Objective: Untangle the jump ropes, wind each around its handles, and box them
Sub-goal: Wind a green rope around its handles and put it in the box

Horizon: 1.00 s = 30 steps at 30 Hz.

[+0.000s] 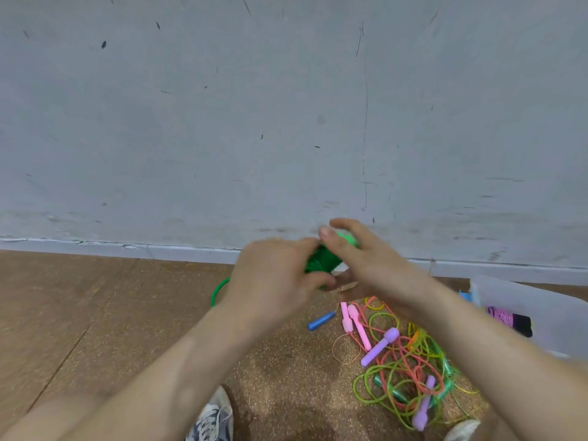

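Both hands are raised in front of a scuffed grey wall, meeting on a bright green plastic jump rope (pixel 322 260) that is wound into a tight bundle round its handles. The left hand (pixel 273 276) curls its fingers and thumb round the near end of the bundle. The right hand (pixel 366 261) holds the far end, with its thumb laid across the top and its fingers reaching behind. A loose green loop of the same rope (pixel 219 291) hangs out below the left wrist.

On the brown speckled floor (pixel 127 313) under the right forearm lies a tangled pile of thin yellow-green and coral ropes (pixel 404 380). A blue tapered handle (pixel 321 320), two pink handles (pixel 351 319) and two lilac handles (pixel 380 346) lie in and beside it. At the right edge stands a white box (pixel 547 300) against the wall, holding a wound purple rope with black handles (pixel 509 317). The toes of two shoes (pixel 212 418) show at the bottom.
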Each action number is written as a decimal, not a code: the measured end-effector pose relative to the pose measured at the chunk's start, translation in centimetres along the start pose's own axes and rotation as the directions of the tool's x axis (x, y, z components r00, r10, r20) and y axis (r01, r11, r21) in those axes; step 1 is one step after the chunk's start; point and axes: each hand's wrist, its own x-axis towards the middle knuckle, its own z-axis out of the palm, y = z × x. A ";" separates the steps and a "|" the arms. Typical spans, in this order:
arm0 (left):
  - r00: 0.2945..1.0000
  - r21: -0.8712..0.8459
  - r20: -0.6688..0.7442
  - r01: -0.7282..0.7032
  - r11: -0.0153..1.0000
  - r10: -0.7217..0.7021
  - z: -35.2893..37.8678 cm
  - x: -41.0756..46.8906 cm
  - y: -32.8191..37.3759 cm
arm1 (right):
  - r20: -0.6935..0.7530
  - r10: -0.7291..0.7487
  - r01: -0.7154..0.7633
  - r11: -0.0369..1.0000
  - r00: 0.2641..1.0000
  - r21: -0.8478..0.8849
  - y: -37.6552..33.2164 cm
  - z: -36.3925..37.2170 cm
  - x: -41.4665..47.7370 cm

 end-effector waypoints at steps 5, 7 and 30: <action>0.991 -0.155 0.080 -0.091 0.984 0.104 0.2 0.1 1.0 | -0.221 -0.139 0.146 0.989 0.965 0.013 1.4 0.1 1.3; 0.977 -0.412 0.207 0.048 0.910 0.043 -0.6 0.4 0.0 | -0.140 -0.209 0.205 0.978 0.968 -0.038 1.3 -0.6 1.3; 0.862 -0.818 0.493 0.505 0.275 -0.114 -2.0 1.1 -2.2 | 0.313 -0.384 0.153 0.809 0.869 0.568 0.0 -3.0 0.7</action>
